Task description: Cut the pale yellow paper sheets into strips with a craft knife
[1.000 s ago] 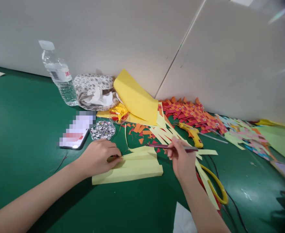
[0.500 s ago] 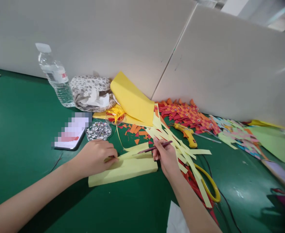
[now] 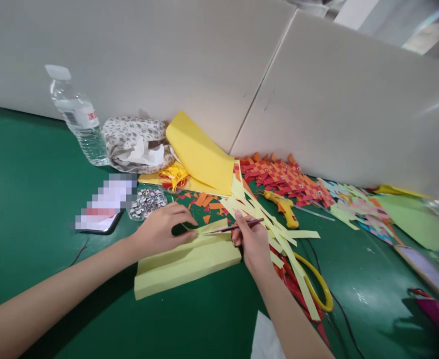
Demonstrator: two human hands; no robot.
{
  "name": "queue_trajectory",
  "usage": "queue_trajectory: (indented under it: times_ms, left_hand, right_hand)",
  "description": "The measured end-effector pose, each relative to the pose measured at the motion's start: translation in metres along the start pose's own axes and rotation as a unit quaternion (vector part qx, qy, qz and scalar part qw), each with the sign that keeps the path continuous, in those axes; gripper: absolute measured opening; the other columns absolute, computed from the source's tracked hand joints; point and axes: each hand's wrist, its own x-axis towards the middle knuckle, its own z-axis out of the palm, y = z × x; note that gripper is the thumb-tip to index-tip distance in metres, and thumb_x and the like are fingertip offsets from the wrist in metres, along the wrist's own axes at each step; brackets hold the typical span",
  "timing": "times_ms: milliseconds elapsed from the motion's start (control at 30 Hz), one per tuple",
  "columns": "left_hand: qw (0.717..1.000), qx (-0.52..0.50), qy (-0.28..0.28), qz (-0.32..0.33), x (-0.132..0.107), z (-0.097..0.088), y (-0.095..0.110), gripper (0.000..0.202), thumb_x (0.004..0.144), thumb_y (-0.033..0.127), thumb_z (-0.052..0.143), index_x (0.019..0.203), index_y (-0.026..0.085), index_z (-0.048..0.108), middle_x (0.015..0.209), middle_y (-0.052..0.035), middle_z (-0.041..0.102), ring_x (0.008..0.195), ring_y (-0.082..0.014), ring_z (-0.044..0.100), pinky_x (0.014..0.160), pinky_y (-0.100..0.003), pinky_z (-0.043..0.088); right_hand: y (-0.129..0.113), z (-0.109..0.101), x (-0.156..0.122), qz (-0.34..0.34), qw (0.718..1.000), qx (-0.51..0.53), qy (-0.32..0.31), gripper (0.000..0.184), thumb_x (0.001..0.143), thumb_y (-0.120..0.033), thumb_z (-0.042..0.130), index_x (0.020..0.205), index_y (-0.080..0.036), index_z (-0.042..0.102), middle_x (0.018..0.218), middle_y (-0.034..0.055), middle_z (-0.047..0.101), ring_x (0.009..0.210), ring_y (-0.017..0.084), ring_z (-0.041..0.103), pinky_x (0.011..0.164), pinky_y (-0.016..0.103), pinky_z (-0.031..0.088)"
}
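Note:
A folded sheet of pale yellow paper (image 3: 189, 264) with lengthwise creases lies on the green table. At its far edge is my left hand (image 3: 167, 227), thumb low against the paper and index finger curved above with a gap between them. A thin pale strip shows in that gap. My right hand (image 3: 251, 239) grips a slim dark-red pen-like tool (image 3: 229, 228) between thumb and fingers. Its thin pointed tip reaches left over the paper, close to my left fingertips. Whether the tip touches the paper I cannot tell.
Pale yellow paper strips (image 3: 268, 214) lie beside a yellow glue gun (image 3: 285, 207) and yellow-handled scissors (image 3: 326, 294). Behind are orange woven paper pieces (image 3: 283, 174) and yellow sheets (image 3: 200, 149). Leftward stand a phone (image 3: 107, 204), googly eyes (image 3: 146, 202) and a water bottle (image 3: 79, 119).
My left hand has shifted right along the paper's far edge and its thumb and index have parted. The right hand still holds the tool. The view has swung slightly.

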Motion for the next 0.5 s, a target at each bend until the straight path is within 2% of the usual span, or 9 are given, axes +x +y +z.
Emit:
queue_trajectory:
  times_ms: [133,300,400,500]
  left_hand:
    - [0.999,-0.015,-0.046,-0.011,0.0,0.006,-0.004,0.013,0.086,0.026,0.058,0.085,0.02,0.07,0.083,-0.0027,0.069,0.082,-0.0172,0.061,0.07,-0.028,0.047]
    - [0.997,-0.019,-0.072,-0.034,0.002,0.003,-0.002,0.011,0.084,0.024,0.06,0.08,0.021,0.07,0.079,-0.0005,0.069,0.078,-0.0154,0.062,0.064,-0.024,0.045]
    - [0.994,-0.023,-0.093,-0.058,0.006,-0.001,-0.001,0.011,0.083,0.025,0.06,0.081,0.022,0.071,0.079,-0.0001,0.069,0.076,-0.0147,0.063,0.061,-0.022,0.045]
    - [0.99,-0.027,-0.113,-0.084,0.009,-0.004,0.001,0.011,0.082,0.027,0.06,0.087,0.023,0.07,0.08,0.0004,0.069,0.071,-0.0143,0.064,0.059,-0.022,0.045]
  right_hand:
    - [-0.004,0.003,-0.004,0.006,1.0,-0.027,-0.005,0.041,0.07,-0.051,0.073,0.058,-0.02,0.049,0.04,-0.0049,0.054,0.033,0.008,0.043,0.035,0.019,0.034]
    - [-0.009,0.006,-0.004,0.013,0.999,-0.04,-0.016,0.041,0.067,-0.048,0.076,0.06,-0.019,0.049,0.04,-0.0053,0.054,0.034,0.007,0.044,0.036,0.018,0.036]
    - [-0.012,0.004,0.0,0.029,0.997,-0.051,-0.048,0.04,0.059,-0.046,0.082,0.064,-0.018,0.054,0.043,-0.0043,0.056,0.036,0.009,0.047,0.036,0.019,0.038]
    - [-0.014,0.001,0.005,0.02,0.994,-0.058,-0.091,0.038,0.06,-0.044,0.082,0.068,-0.017,0.056,0.048,-0.0023,0.06,0.04,0.01,0.05,0.037,0.021,0.041]
